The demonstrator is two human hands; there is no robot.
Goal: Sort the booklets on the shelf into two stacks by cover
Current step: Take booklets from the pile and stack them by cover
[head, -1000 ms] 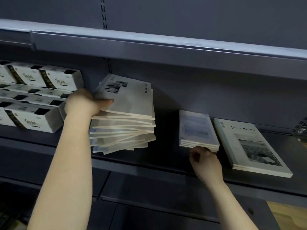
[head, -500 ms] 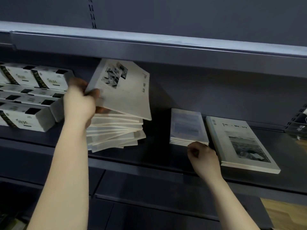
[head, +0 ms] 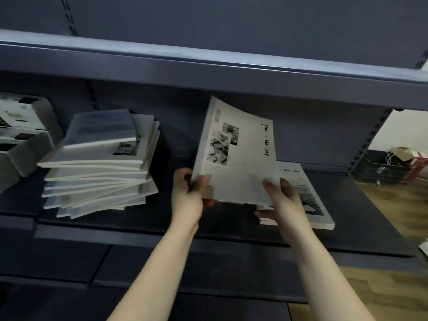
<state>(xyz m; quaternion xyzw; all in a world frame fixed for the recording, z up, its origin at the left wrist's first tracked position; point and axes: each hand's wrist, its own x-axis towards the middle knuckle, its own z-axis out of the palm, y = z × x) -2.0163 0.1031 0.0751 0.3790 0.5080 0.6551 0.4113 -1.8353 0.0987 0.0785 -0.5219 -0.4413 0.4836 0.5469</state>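
Observation:
A white booklet (head: 240, 156) with black-and-white photos and the words "Time Memory" is held tilted above the dark shelf (head: 162, 218). My left hand (head: 190, 193) grips its lower left corner and my right hand (head: 281, 198) grips its lower right edge, thumb on the cover. Behind it lies a stack with the same white cover (head: 310, 200), partly hidden; the small blue-cover stack is hidden. To the left sits a messy pile of booklets (head: 99, 167), a blue-cover one on top.
White boxes (head: 20, 135) are stacked at the far left of the shelf. An upper shelf (head: 208, 66) overhangs close above. At the far right are black trays (head: 379, 167) and a wooden floor (head: 398, 209).
My left hand lifted the white booklet off the messy pile and carried it to the right. My right hand left the small stack's edge and took hold of the booklet. The camera turned right.

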